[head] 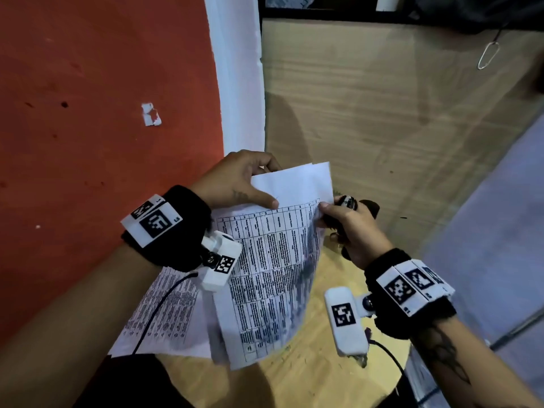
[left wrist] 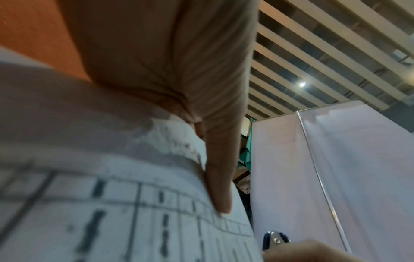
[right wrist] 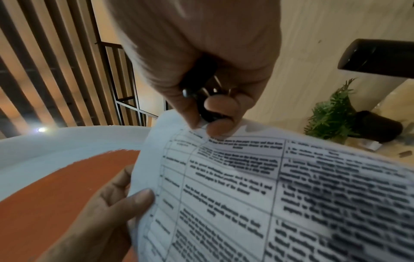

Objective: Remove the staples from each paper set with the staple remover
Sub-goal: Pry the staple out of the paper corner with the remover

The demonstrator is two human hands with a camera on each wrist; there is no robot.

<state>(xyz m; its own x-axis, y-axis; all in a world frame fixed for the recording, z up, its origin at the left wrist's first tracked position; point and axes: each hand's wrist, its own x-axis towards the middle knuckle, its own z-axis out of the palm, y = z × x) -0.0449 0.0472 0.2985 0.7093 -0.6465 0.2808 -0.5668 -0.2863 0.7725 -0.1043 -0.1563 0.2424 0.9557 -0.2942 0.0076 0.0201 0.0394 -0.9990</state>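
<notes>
A printed paper set (head: 273, 260) with a table of dark text hangs in the air above the round wooden table (head: 312, 363). My left hand (head: 250, 184) pinches its upper left part, thumb (left wrist: 218, 177) laid across the top sheet. My right hand (head: 347, 228) grips the black staple remover (head: 348, 203) in its palm while thumb and fingertip pinch the paper's top right corner. In the right wrist view the staple remover (right wrist: 201, 85) shows between curled fingers just above the paper set (right wrist: 268, 186). No staple is visible.
Another printed paper set (head: 164, 313) lies flat on the table's left side under my left wrist. An orange wall (head: 103, 113) stands to the left, a wood panel (head: 397, 128) behind, a pale partition (head: 485, 231) to the right.
</notes>
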